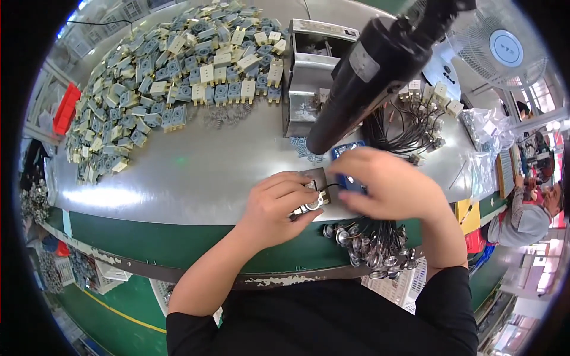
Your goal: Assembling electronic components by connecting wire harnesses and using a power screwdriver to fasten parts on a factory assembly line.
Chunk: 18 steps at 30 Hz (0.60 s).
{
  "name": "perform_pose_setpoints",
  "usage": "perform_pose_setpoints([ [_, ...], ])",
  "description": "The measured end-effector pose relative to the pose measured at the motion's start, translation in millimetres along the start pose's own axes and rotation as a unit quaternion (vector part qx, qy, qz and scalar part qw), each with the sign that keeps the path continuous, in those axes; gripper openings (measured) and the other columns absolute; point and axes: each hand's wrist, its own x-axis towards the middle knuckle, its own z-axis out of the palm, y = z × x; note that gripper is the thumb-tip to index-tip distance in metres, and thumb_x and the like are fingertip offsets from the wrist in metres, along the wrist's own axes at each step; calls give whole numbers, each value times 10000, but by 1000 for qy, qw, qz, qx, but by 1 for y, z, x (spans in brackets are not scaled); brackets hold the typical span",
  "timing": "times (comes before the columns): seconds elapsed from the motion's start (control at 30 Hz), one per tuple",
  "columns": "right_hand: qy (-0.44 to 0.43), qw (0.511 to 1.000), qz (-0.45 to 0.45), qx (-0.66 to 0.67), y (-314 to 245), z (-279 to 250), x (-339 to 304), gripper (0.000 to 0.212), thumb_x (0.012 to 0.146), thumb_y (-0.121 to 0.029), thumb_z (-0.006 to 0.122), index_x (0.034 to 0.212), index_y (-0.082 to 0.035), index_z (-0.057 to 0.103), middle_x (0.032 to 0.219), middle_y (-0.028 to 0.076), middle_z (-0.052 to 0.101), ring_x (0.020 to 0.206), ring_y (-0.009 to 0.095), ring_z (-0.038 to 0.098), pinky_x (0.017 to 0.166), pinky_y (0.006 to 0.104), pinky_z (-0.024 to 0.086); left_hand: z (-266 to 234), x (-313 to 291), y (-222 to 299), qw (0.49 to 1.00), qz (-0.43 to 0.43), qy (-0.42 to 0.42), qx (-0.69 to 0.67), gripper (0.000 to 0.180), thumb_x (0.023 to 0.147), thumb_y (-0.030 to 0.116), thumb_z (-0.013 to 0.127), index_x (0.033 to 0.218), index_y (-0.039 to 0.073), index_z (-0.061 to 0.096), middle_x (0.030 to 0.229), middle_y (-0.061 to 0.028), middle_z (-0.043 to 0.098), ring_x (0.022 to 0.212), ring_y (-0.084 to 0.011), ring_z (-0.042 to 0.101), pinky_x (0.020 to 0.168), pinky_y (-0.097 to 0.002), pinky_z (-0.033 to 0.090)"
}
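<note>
My left hand [279, 204] is closed on a small round silver metal part [314, 203] with a black cable. The part rests at a grey metal block [318, 177] on the steel table, and my fingers cover much of it. My right hand [395, 184], slightly blurred, hovers over a blue tray [354, 185] just to the right. Its thumb and forefinger are apart, and nothing shows between them except the tray. Small screws [306, 149] lie scattered beyond the block. A black cylindrical tool [362, 83] hangs above them.
A large heap of grey and cream plastic housings [202, 65] covers the back left, with loose springs [225, 114] before it. A metal box [306, 89] stands beside it. Black cables [395, 130] lie behind my right hand; corded round metal parts [380, 249] hang at the front edge.
</note>
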Motion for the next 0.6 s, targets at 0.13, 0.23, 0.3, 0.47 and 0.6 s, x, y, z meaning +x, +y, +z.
perform_pose_setpoints([
  [0.13, 39, 996, -77, -24, -1, 39, 1, 516, 774, -161, 831, 1234, 1, 666, 1137, 187, 707, 1087, 386, 689, 959, 468, 560, 1, -2, 3, 998, 12, 60, 35, 338, 670, 112, 959, 928, 45, 753, 921, -102, 782, 897, -301, 779, 797, -403, 622],
  [0.23, 102, 989, -89, -56, 7, 59, 0, 492, 767, -186, 843, 1190, -2, 671, 1089, 152, 717, 974, 349, 717, 886, 451, 580, -1, -1, 3, 995, 33, 86, 27, 381, 665, 124, 968, 957, 22, 745, 922, -114, 783, 838, -309, 772, 772, -401, 619],
  [0.3, 134, 975, -122, -132, 9, 64, 0, 497, 762, -217, 848, 1182, -15, 675, 1048, 112, 718, 897, 296, 720, 821, 421, 590, -3, -1, 5, 993, 63, 89, 38, 402, 675, 128, 969, 991, 23, 745, 927, -111, 786, 821, -309, 767, 755, -395, 615],
  [0.47, 192, 956, -136, -174, 10, 69, -4, 401, 843, -365, 793, 1070, -49, 695, 883, 41, 690, 741, 242, 702, 656, 362, 513, -6, 2, 18, 992, 23, 104, 68, 516, 707, 149, 975, 1128, 10, 711, 937, -125, 790, 828, -306, 770, 756, -396, 615],
  [0.6, 145, 971, -105, -159, 15, 65, -8, 435, 849, -382, 795, 1111, -50, 690, 890, 48, 689, 712, 253, 696, 663, 378, 531, -8, 2, 22, 995, -26, 77, 56, 545, 720, 165, 977, 1158, 4, 695, 950, -130, 793, 843, -313, 774, 781, -408, 627],
])
